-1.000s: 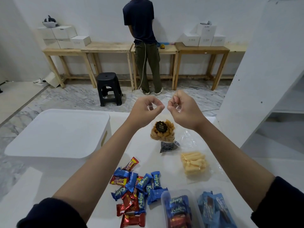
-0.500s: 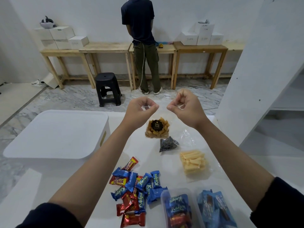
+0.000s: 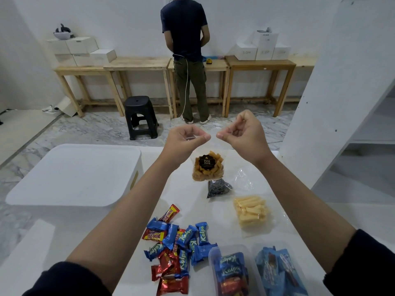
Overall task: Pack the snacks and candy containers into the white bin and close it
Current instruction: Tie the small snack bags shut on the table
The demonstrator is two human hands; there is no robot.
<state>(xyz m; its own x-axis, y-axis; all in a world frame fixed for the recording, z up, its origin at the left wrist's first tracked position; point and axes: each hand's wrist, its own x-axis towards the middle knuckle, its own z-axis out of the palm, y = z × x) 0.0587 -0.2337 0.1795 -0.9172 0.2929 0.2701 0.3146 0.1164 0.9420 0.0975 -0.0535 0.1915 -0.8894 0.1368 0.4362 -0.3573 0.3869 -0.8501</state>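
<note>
Wooden benches (image 3: 136,66) (marble floor (image 3: 92,129))

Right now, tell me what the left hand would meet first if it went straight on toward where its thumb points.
The right hand: the left hand points its thumb across at it, thumb tips nearly touching above the Pang Pang snack bag. Depth is unclear.

Head camera looks forward and down, close over the table (image 3: 119,263).

"Pang Pang" snack bag (image 3: 207,167) (blk label); "Kalpa" candies (image 3: 186,238).
</note>
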